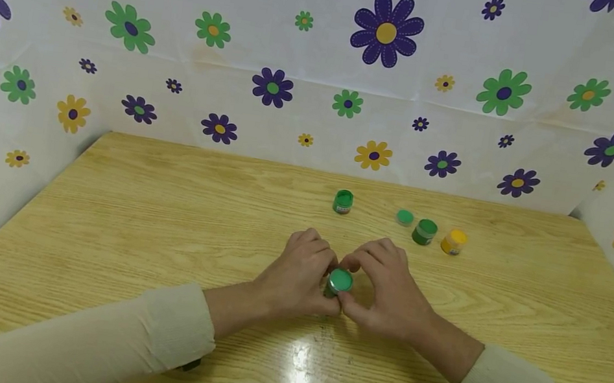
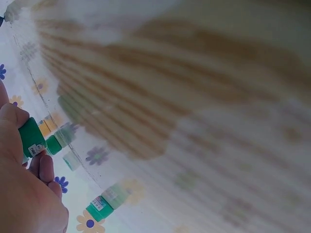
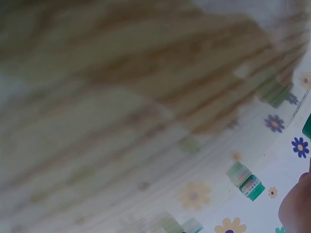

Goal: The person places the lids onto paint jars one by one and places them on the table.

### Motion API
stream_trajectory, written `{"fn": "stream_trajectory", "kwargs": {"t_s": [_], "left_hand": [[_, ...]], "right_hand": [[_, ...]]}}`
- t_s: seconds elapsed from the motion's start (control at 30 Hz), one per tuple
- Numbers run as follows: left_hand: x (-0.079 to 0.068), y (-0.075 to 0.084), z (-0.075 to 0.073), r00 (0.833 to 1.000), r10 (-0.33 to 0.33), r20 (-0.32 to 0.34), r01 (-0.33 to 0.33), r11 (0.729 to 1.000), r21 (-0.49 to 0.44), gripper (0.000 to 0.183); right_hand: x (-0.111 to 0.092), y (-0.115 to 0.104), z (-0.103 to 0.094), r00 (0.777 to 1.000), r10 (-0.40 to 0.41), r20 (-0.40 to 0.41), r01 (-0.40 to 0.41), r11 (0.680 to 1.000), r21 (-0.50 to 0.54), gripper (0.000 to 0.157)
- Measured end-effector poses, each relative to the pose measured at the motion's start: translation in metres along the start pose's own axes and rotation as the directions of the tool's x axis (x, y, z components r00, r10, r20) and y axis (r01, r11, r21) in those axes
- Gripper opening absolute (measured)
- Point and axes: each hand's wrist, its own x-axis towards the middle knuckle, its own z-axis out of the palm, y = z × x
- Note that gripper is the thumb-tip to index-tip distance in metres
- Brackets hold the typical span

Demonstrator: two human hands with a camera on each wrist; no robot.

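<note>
Both hands meet at a small green paint jar (image 1: 339, 282) with a pale green top, upright near the middle of the table. The left hand (image 1: 301, 276) grips it from the left, thumb in front and fingers behind. From the right, the right hand (image 1: 388, 288) pinches it near the top rim with thumb and index finger. In the left wrist view the left hand (image 2: 22, 184) holds the labelled green jar (image 2: 33, 138). The right wrist view shows only part of the right hand (image 3: 296, 204) at the edge, with a sliver of the jar (image 3: 307, 128).
Farther back on the wooden table (image 1: 163, 210) stand an open green paint jar (image 1: 343, 202), a darker green jar (image 1: 425, 232) and a yellow jar (image 1: 454, 242). A pale green lid (image 1: 405, 217) lies beside them. Flower-printed white cloth (image 1: 314, 55) walls the back and sides.
</note>
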Motion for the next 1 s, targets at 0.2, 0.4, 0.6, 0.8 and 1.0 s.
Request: {"fn": "stream_trajectory", "kwargs": {"t_s": [0.2,0.4,0.6,0.8,1.0], "left_hand": [[0.0005,0.0008,-0.0001,1.000,-0.008,0.007,0.008,1.000,-0.002,0.028],[0.0009,0.0010,-0.0007,1.000,-0.015,0.023,0.015,1.000,0.007,0.029],[0.0000,0.0009,-0.0011,1.000,-0.014,0.019,0.014,1.000,0.003,0.032],[-0.0003,0.0008,-0.0008,1.000,-0.015,0.019,0.015,1.000,0.013,0.036],[0.0002,0.0011,-0.0014,0.999,-0.033,0.034,0.032,0.999,0.010,0.034]], "right_hand": [[-0.0003,0.0001,0.0000,1.000,0.023,0.003,-0.023,1.000,-0.011,0.022],[-0.0001,-0.0006,0.0002,0.999,0.041,0.000,-0.041,0.999,-0.027,0.020],[-0.0003,-0.0016,0.0003,0.997,0.078,0.002,-0.078,0.996,-0.047,0.025],[0.0003,-0.0030,-0.0012,0.991,0.129,0.018,-0.128,0.990,-0.060,0.033],[-0.0001,-0.0019,-0.0017,0.989,0.147,0.034,-0.146,0.989,-0.030,0.033]]}}
